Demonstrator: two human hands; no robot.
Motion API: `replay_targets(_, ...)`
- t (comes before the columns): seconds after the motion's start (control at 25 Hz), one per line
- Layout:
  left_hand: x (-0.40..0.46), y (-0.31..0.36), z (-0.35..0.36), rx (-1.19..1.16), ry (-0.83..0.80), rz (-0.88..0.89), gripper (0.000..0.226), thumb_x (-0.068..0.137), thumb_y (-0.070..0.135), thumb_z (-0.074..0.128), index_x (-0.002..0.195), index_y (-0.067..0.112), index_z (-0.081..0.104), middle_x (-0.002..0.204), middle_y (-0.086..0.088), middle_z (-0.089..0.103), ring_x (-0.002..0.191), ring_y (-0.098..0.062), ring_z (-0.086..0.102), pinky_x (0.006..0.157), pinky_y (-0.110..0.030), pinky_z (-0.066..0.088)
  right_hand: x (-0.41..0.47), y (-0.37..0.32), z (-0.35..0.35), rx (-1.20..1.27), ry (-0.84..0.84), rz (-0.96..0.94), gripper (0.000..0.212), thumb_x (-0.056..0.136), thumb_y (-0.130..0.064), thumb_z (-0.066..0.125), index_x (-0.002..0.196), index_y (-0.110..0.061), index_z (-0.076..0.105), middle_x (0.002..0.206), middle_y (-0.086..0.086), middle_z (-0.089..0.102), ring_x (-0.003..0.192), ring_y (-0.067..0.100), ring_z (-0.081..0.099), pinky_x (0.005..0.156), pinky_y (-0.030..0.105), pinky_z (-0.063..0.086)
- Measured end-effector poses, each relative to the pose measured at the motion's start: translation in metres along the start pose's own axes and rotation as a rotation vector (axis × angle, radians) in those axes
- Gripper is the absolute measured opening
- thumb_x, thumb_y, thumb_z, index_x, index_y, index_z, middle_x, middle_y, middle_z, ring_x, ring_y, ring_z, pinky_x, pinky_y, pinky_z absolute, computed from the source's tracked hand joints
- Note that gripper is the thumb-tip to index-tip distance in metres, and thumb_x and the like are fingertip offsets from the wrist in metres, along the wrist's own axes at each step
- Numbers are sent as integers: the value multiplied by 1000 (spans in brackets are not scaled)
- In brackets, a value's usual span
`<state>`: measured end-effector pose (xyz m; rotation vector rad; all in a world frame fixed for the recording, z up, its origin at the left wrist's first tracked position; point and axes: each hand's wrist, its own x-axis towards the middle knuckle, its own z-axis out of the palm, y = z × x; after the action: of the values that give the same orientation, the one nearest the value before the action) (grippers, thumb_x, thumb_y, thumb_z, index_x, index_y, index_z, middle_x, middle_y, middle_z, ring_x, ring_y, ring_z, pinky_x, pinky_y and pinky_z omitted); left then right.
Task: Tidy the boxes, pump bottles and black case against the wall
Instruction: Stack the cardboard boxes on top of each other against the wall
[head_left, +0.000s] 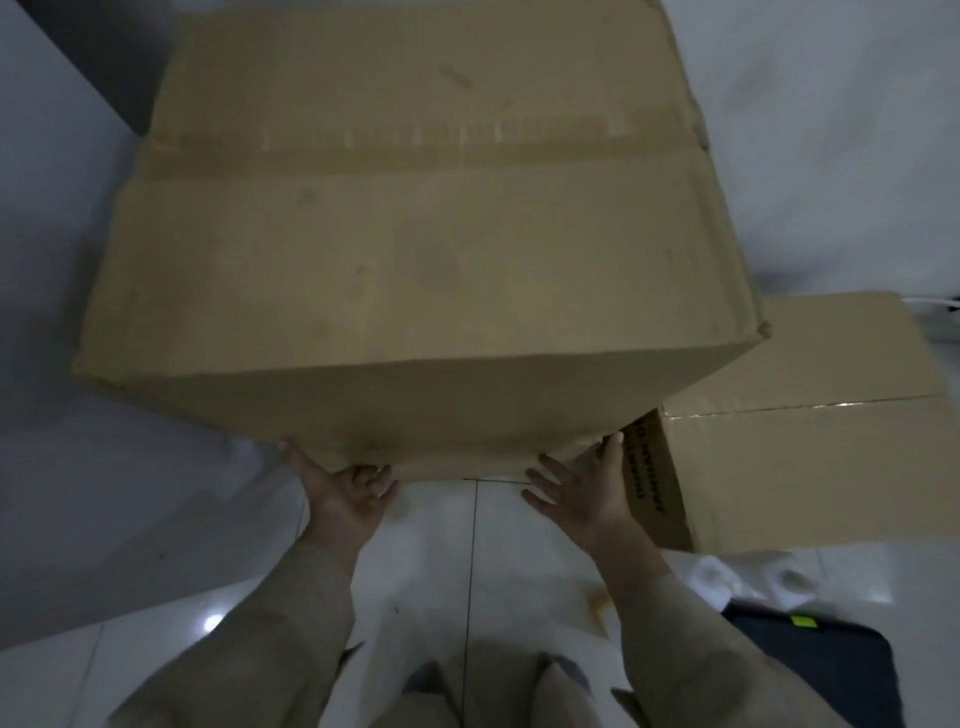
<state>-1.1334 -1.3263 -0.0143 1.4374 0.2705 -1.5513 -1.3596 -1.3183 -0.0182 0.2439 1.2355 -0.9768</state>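
Both hands are gripping the big box's (415, 249) near bottom edge: left hand (340, 496) curling under, right hand (582, 493) spread at its corner. Second box (810, 441) is sitting at three o'clock, black case (826, 660) at five.

Glossy white floor tiles (441, 545), split by a dark grout line (472, 545), meet a pale wall (831, 130); crumpled white plastic (753, 577) lies on the tiles.

A single wide-angle camera worn on the head looks forward and steeply down, close over a large cardboard box (415, 249) that fills most of the frame, with the person's sleeves and legs at the bottom edge and tiled floor (498, 561) beneath.
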Motion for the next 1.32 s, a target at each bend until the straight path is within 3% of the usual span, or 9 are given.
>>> replay_targets(0.32,9,41,9,16,-36,79,109,72,83,13,148,6,2,158,-11,13,146,-28,13,119,-46,9,-13,10,36,330,-119,80,96,76,-78,26,149,-20,4,155,19,18,137,37,32,104,57,29)
replay_targets(0.48,4,45,18,47,-40,88,108,70,85,11,148,9,10,157,-10,16,146,-30,11,119,-48,5,-23,-11,56,393,-163,73,95,74,-78,30,144,-14,24,149,20,30,134,42,32,107,61,26)
replay_targets(0.56,7,46,22,55,-36,101,106,70,85,11,148,12,15,151,-11,30,142,-31,23,116,-45,14,-22,-22,65,446,-171,76,91,75,-75,33,142,-14,27,147,19,31,131,45,32,101,63,31)
replay_targets(0.64,10,45,19,39,-2,111,105,71,84,17,146,12,22,126,-11,51,127,-31,42,106,-40,31,-20,-27,68,469,-155,60,81,78,-67,33,140,-15,31,143,17,34,123,46,36,91,64,36)
replay_targets(0.76,2,49,8,46,5,125,97,77,78,15,147,11,15,148,-13,35,139,-31,31,116,-39,19,-16,-27,64,423,-163,61,80,79,-63,32,142,-14,29,144,19,32,125,47,35,90,63,37)
replay_targets(0.88,-15,44,7,194,-4,148,77,88,63,13,146,12,21,153,-10,31,138,-24,34,115,-37,17,-18,-19,54,376,-115,90,85,80,-70,25,143,-12,26,145,18,35,128,42,38,86,56,42)
replay_targets(1.04,-40,7,39,652,-79,28,45,99,25,24,138,6,36,149,-16,37,133,-27,41,109,-37,27,-40,-19,37,331,108,30,73,91,-60,18,142,-10,31,144,13,40,130,32,40,104,48,35)
replay_targets(1.2,-82,-40,106,1035,-280,-74,38,98,25,29,129,10,44,143,-11,44,132,-26,42,106,-34,29,-68,-55,-12,248,241,-98,58,97,-45,19,138,-9,39,116,10,56,96,25,53,86,36,43)
replay_targets(1.32,-110,-84,156,1215,-374,-63,43,98,27,30,135,8,41,141,-10,47,130,-25,44,97,-27,31,-92,-101,-64,203,314,-197,50,98,-36,23,132,-7,46,127,12,53,105,24,49,92,36,40)
